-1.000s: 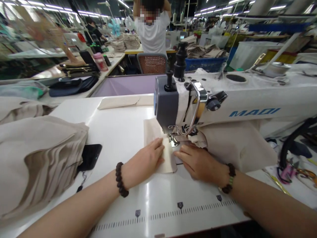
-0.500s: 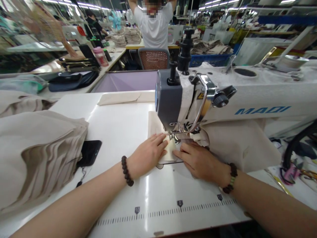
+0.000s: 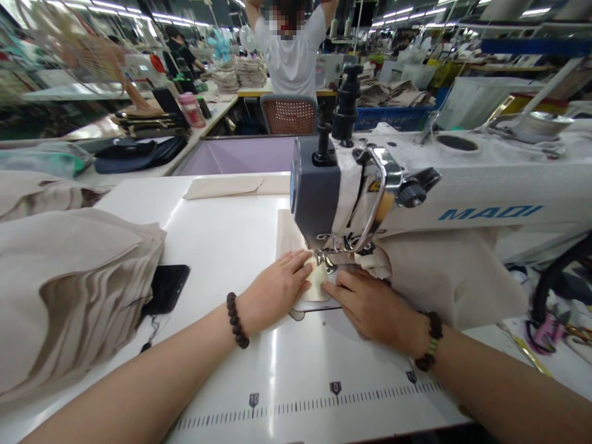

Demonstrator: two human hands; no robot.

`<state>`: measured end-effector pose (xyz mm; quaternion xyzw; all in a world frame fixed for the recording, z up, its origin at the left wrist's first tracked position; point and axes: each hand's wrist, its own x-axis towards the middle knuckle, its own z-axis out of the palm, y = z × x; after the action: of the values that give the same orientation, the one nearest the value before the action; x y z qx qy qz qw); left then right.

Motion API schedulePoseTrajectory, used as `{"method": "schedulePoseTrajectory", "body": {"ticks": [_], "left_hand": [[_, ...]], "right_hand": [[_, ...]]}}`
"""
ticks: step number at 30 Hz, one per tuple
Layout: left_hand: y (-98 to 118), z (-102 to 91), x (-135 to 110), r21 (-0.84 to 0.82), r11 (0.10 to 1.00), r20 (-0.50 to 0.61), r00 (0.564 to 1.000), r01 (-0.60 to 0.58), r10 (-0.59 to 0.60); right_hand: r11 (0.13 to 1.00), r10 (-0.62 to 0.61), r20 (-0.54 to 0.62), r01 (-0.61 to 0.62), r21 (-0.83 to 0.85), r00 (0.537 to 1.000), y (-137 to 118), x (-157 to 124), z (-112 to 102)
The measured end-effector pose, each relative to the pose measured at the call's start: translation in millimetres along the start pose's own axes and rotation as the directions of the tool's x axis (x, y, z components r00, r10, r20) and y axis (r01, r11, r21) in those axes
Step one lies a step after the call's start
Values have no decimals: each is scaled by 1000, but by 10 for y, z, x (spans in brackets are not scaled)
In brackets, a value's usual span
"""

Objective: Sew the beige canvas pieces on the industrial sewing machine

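A white sewing machine (image 3: 462, 191) stands on the white table (image 3: 222, 240), with its grey head and presser foot (image 3: 327, 262) over a narrow beige fabric piece (image 3: 289, 237). My left hand (image 3: 275, 290) lies flat on that piece, fingers stretched toward the foot. My right hand (image 3: 365, 302) presses flat just right of the foot, against a larger beige fabric bundle (image 3: 444, 277) under the machine arm. Both wrists wear dark bead bracelets.
A thick stack of beige fabric (image 3: 69, 283) fills the left of the table, with a black phone (image 3: 165, 288) beside it. Another folded beige piece (image 3: 231, 185) lies at the back. A ruler scale (image 3: 296, 404) runs along the near edge. A person (image 3: 291, 55) stands beyond.
The beige piece has fed away from me under the presser foot, so less of it shows in front. Both hands followed it a little toward the needle.
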<state>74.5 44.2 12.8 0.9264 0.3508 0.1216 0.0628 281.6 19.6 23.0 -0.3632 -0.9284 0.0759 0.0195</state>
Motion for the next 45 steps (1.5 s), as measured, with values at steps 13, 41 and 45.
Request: {"method": "schedulePoseTrajectory", "body": {"ticks": [13, 41, 45], "left_hand": [[-49, 43, 11, 47, 999, -42, 999, -16, 18], [-18, -25, 64, -45, 993, -87, 990, -113, 109], [-51, 1, 72, -33, 998, -51, 998, -48, 46]], "right_hand": [[999, 33, 2, -33, 8, 999, -35, 6, -38], [996, 90, -68, -92, -13, 994, -31, 78, 31], [996, 92, -66, -92, -2, 994, -42, 92, 7]]}}
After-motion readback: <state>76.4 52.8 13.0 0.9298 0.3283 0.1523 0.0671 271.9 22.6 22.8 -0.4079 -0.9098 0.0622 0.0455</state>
